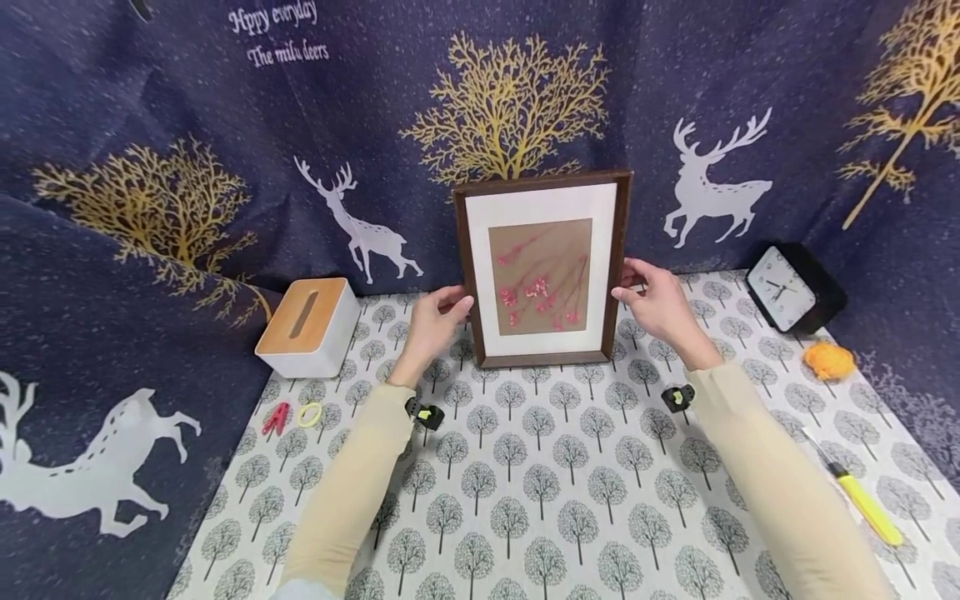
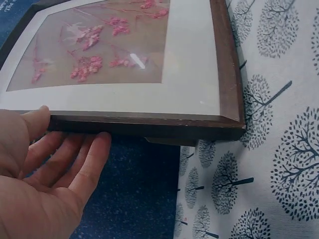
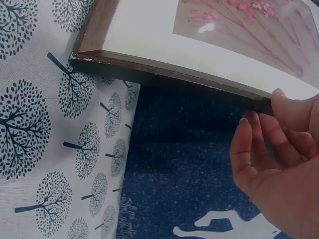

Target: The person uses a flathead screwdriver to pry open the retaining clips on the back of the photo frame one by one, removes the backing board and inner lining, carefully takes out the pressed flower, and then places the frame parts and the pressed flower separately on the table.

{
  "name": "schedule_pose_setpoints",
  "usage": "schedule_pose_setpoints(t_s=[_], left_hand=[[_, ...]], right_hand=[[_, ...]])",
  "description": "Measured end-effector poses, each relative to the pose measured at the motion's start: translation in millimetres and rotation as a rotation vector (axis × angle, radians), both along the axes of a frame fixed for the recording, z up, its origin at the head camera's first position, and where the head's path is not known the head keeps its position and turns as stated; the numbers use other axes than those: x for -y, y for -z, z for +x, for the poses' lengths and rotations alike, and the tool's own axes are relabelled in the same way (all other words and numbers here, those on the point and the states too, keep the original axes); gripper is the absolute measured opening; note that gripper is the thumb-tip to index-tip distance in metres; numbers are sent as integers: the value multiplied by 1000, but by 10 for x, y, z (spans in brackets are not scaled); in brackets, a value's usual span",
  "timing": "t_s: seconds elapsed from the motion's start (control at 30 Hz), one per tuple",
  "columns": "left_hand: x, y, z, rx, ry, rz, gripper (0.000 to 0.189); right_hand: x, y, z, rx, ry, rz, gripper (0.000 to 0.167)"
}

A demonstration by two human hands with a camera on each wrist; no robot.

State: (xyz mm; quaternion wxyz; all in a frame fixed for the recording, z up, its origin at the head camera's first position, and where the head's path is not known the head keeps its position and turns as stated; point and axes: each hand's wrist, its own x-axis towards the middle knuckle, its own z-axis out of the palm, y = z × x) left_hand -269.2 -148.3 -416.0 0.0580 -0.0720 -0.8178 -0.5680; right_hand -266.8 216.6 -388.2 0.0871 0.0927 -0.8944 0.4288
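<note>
A brown wooden picture frame (image 1: 542, 357) with a white mat and pink dried flowers stands upright near the back of the table. My left hand (image 1: 437, 321) grips its left side, and in the left wrist view the thumb lies on the front edge with the fingers (image 2: 92, 167) behind. On the opposite side my right hand (image 1: 658, 302) holds the frame between thumb and fingers. The right wrist view shows that thumb (image 3: 294, 112) on the front of the edge and the fingertips curled at the back.
To the left stand a white tissue box (image 1: 318, 333) with a wooden lid, a red clip (image 1: 277, 418) and a yellow-green ring (image 1: 310, 414). On the right are a black clock (image 1: 795, 287), an orange bundle (image 1: 828, 361) and a yellow-handled tool (image 1: 870, 508). A dark blue deer-print cloth (image 1: 337, 108) hangs behind.
</note>
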Motion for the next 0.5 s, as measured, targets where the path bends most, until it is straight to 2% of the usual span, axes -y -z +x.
schedule_pose_setpoints(t_s=[0.2,0.33,0.4,0.5], left_hand=[[-30,-35,52,51,-3,97,41],[-43,-59,79,69,-3,214,39],[-42,-99,108,68,-23,238,39],[-47,-204,195,85,-81,230,41]], right_hand=[[-31,-52,104,0,23,11,49],[-50,-145,183,-52,65,-56,49],[-49,-201,219,-86,89,-95,53],[-41,-282,293,-60,97,-169,59]])
